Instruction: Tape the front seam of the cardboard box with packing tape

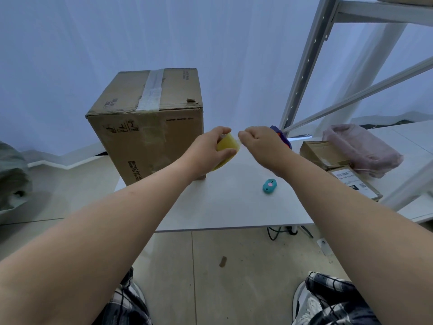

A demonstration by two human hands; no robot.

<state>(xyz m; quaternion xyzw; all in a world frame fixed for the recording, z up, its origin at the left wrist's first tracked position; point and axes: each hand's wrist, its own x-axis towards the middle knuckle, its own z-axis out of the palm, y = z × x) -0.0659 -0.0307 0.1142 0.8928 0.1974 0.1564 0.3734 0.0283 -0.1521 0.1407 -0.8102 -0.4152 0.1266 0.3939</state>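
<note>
A tall brown cardboard box (150,127) stands on the left part of a white table (234,207), with old clear tape along its top seam. My left hand (208,148) grips a yellowish roll of packing tape (228,146) just right of the box's front face. My right hand (260,139) is beside the roll, fingers pinched together at the tape's free end. Both hands hover above the table, apart from the box.
A small teal box cutter (269,186) lies on the table to the right. Further right are flat cardboard parcels (325,153), a labelled parcel (356,184), a pink fluffy bundle (365,148) and a blue-orange object (281,134). A metal shelf frame (311,59) rises at right.
</note>
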